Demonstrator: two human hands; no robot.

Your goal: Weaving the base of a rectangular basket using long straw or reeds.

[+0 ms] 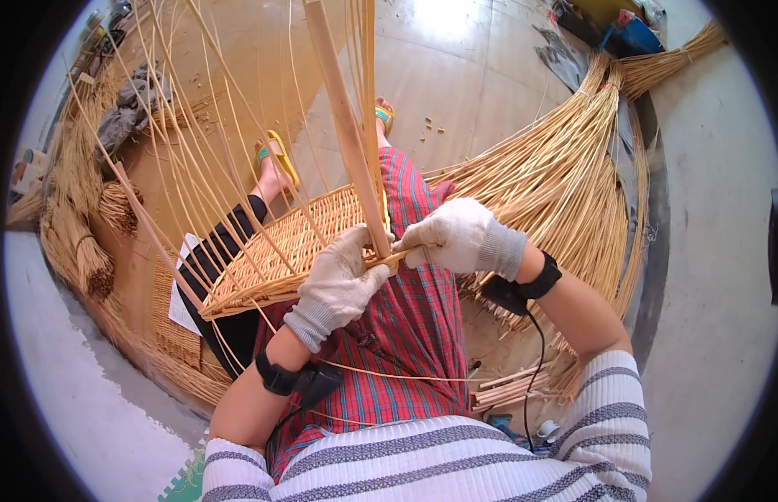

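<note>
At the seemingly finished base's [280, 238] near-right corner, your left hand [339, 278] grips the rim [255, 301], right hand [458, 238] pinches wicker [395, 260]; stakes [347, 125] stand unwoven.

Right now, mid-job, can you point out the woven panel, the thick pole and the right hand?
Woven panel [297, 238]: head view, middle of the weave.
Thick pole [348, 130]: head view, midway along its shaft.
Right hand [456, 236]: head view, back of the white glove.

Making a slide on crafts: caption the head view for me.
Gloved left hand and right hand work beside a thick stick at the edge of a woven wicker panel.
</note>
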